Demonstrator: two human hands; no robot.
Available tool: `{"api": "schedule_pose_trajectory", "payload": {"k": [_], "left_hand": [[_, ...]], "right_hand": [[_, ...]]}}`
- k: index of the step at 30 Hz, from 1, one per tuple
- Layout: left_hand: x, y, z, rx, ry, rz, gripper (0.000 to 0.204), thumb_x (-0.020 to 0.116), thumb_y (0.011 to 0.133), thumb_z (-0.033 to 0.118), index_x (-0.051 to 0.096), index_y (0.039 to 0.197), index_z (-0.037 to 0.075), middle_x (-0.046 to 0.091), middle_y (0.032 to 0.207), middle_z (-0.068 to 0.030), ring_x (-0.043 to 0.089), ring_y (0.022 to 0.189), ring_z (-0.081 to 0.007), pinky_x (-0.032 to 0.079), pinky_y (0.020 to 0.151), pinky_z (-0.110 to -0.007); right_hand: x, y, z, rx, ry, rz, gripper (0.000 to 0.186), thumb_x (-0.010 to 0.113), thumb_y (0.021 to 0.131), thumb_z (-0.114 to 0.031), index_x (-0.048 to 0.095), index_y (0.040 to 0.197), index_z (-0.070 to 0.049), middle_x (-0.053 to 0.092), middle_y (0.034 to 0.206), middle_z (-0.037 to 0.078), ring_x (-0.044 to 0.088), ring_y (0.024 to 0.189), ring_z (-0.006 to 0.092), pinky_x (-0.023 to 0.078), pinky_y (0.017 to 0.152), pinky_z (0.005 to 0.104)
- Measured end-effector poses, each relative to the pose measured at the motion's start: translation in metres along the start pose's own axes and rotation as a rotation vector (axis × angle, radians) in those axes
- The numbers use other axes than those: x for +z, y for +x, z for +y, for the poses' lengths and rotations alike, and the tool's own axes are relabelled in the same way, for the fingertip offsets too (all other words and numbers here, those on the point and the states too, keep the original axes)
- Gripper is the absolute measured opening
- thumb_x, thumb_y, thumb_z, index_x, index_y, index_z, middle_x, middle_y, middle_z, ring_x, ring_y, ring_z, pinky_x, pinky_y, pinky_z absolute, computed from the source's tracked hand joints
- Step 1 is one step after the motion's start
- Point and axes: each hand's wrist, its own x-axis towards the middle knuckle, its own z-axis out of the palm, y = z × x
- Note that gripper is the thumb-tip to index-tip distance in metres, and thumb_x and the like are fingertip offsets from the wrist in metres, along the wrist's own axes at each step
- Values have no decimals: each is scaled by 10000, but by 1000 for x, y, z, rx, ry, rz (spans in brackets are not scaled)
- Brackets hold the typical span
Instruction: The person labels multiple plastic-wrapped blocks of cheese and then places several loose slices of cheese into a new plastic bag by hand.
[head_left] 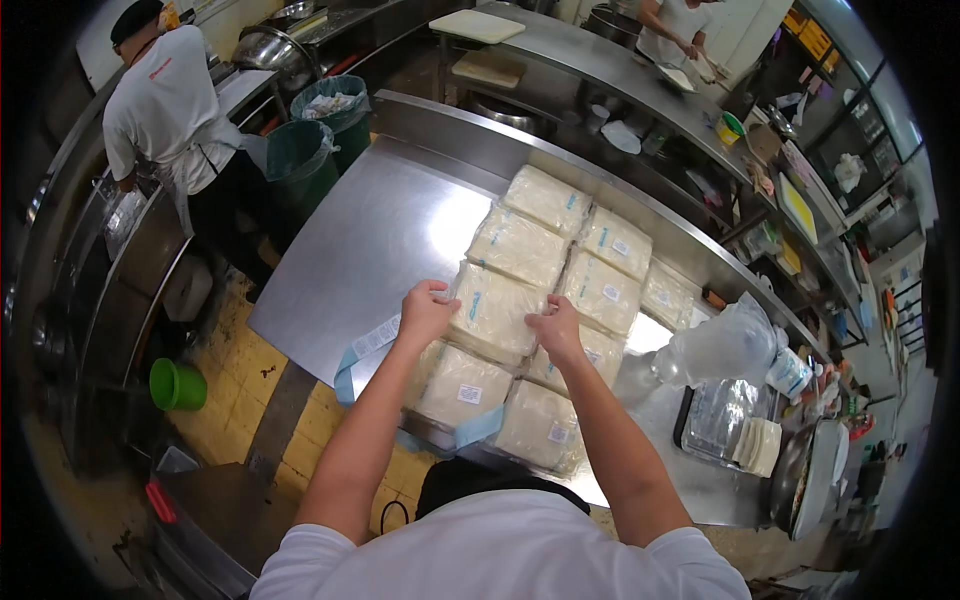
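we have our left hand [428,312] at the left edge of a pale, plastic-wrapped package [495,315], with thumb and fingers bent toward the clear wrap; we cannot tell whether they are clamped on it. our right hand [557,328] is at the right edge of the same package, thumb and forefinger bent against it, and there too we cannot tell how firmly they close. the package lies between our two hands, in the left row of similar wrapped packages [612,285] on the metal table [350,230]. across the near side of the rows we see a light blue strap [480,428].

to the right of the rows we have a large clear plastic bag [715,345], and nearer, a black tray [684,430] with a stack of pale square sheets [758,447] at its right end. on the yellow floor [225,370], to the left, stands a green pail [178,385]. far left, past the table, a co-worker [175,110] in a white shirt stands beside a plastic-lined green bin [303,170].
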Motion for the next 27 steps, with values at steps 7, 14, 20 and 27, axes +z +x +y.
{"api": "schedule_pose_trajectory", "payload": {"k": [7, 14, 20, 27], "left_hand": [[-21, -2, -13, -44, -51, 110, 379, 780, 754, 77, 649, 1098, -15, 723, 883, -119, 694, 771, -193, 556, 738, -327], [-11, 4, -28, 17, 1, 200, 355, 757, 778, 51, 647, 1110, -6, 725, 913, -104, 685, 776, -181, 549, 692, -315], [4, -43, -3, 650, 548, 114, 354, 669, 893, 216, 666, 1208, 54, 656, 1259, -151, 570, 1222, -342, 390, 1074, -472], [47, -73, 39, 552, 681, -17, 337, 648, 917, 283, 692, 1173, 68, 609, 1336, -168, 469, 1322, -376, 252, 1138, -572]], "right_hand": [[8, -28, -24, -185, -391, -8, 606, 766, 750, -83, 539, 1285, 89, 658, 922, 170, 654, 815, 271, 530, 747, 362], [-2, -35, -31, -228, -457, -126, 616, 726, 792, -123, 516, 1329, 94, 663, 1137, 268, 673, 1009, 348, 531, 854, 400], [-72, -74, -79, -457, -292, 130, 592, 770, 800, -130, 553, 1332, 14, 633, 1208, 215, 639, 995, 300, 536, 818, 393], [-313, -88, -139, -688, -1064, 1047, 521, 677, 893, -272, 559, 1328, -11, 585, 1323, 248, 522, 1236, 450, 433, 1024, 481]]}}
